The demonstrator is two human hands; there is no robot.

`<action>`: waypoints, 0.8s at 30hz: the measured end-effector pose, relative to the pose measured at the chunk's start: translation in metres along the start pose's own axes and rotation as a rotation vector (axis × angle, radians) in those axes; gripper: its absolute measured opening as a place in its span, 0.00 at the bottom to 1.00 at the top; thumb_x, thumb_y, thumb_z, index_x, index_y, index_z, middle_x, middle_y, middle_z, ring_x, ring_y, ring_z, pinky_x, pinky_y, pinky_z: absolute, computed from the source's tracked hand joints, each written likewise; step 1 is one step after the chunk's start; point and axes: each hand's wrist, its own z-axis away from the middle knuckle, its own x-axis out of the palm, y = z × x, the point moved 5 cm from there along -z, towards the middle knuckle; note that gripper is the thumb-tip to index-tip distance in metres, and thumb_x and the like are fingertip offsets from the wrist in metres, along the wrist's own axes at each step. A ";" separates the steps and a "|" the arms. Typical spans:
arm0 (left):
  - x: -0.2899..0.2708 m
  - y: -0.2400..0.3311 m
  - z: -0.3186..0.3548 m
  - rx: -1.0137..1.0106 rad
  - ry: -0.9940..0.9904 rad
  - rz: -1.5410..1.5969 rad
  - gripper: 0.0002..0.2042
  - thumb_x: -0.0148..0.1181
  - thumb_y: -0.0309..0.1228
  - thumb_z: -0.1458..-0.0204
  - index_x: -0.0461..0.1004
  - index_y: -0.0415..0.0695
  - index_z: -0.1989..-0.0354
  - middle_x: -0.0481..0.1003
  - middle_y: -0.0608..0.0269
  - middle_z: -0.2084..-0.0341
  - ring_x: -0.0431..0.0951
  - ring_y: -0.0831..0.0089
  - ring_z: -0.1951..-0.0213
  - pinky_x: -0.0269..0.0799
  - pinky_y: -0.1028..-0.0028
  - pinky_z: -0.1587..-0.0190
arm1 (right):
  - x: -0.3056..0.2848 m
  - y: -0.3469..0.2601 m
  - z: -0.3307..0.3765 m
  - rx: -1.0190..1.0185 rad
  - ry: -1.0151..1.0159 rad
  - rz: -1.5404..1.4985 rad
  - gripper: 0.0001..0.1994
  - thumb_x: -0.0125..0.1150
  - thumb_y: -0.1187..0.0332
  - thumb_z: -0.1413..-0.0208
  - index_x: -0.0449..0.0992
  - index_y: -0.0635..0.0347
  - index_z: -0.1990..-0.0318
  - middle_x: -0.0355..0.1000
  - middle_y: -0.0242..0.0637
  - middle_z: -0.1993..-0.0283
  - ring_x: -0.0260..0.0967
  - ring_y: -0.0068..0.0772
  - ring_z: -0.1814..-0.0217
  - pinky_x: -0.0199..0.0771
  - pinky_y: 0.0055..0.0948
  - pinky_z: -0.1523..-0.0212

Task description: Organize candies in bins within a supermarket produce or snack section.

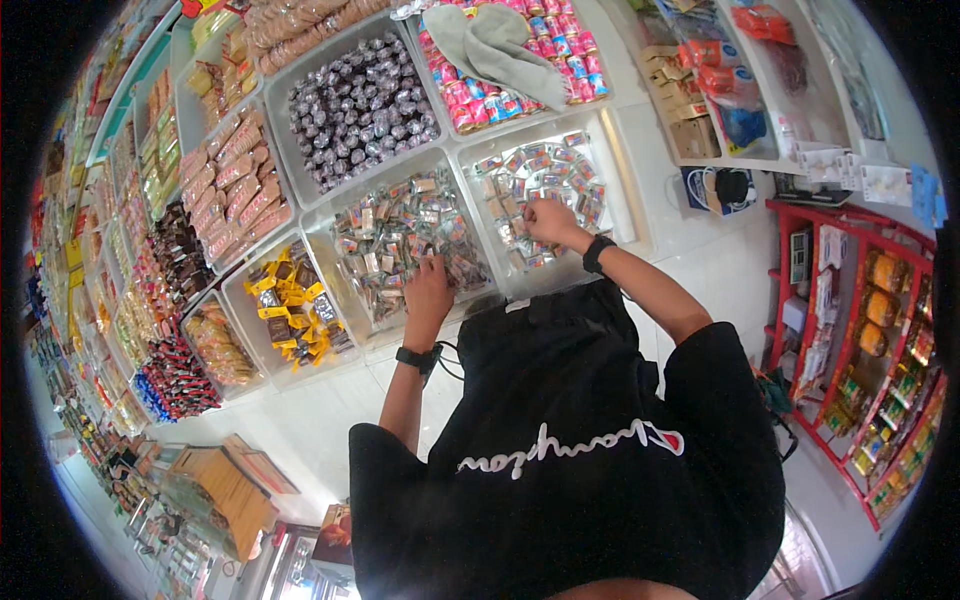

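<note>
Wrapped sweets [388, 232], left bin [342, 287]
Most lie ahead of your left hand [429, 290], the nearer; your right hand [553, 221] over right bin [618, 190]; either's grasp, cannot tell.

The small block-shaped pieces in clear, shiny wrappers with pale tan and grey showing through [385, 235] lie heaped in a translucent rectangular plastic bin [348, 292], tumbled at many angles and overlapping. The similar small wrapped blocks with tan, white, blue and reddish markings [575, 185] lie in the adjoining translucent rectangular bin with a white floor [614, 185], to the right, spread more loosely, with bare white showing among them and along the right side.
</note>
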 end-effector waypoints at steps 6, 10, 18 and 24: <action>-0.008 -0.010 -0.010 0.030 0.001 0.129 0.22 0.64 0.40 0.58 0.67 0.44 0.57 0.74 0.55 0.68 0.77 0.55 0.67 0.72 0.57 0.68 | -0.002 0.002 0.012 0.045 -0.072 -0.119 0.11 0.58 0.59 0.56 0.78 0.56 0.73 0.75 0.41 0.72 0.73 0.44 0.68 0.72 0.41 0.67; -0.006 -0.020 -0.009 -0.069 -0.105 0.370 0.19 0.63 0.41 0.56 0.69 0.42 0.60 0.76 0.54 0.77 0.78 0.58 0.69 0.72 0.60 0.68 | -0.030 -0.025 0.026 0.048 -0.137 0.008 0.14 0.60 0.55 0.56 0.78 0.56 0.70 0.75 0.40 0.72 0.73 0.43 0.68 0.72 0.40 0.68; -0.059 0.005 0.000 -0.167 -0.260 1.402 0.17 0.59 0.34 0.49 0.69 0.39 0.53 0.76 0.61 0.65 0.76 0.71 0.62 0.71 0.71 0.61 | -0.073 -0.120 0.095 -0.428 0.090 -0.413 0.17 0.56 0.54 0.46 0.73 0.61 0.64 0.74 0.41 0.71 0.72 0.40 0.71 0.70 0.35 0.70; -0.073 0.028 0.007 -0.019 -0.458 1.881 0.21 0.52 0.31 0.45 0.64 0.37 0.44 0.73 0.61 0.57 0.72 0.73 0.53 0.67 0.73 0.50 | -0.056 -0.129 0.087 -0.376 -0.058 -0.517 0.18 0.62 0.57 0.49 0.71 0.63 0.62 0.71 0.43 0.72 0.67 0.32 0.74 0.66 0.32 0.71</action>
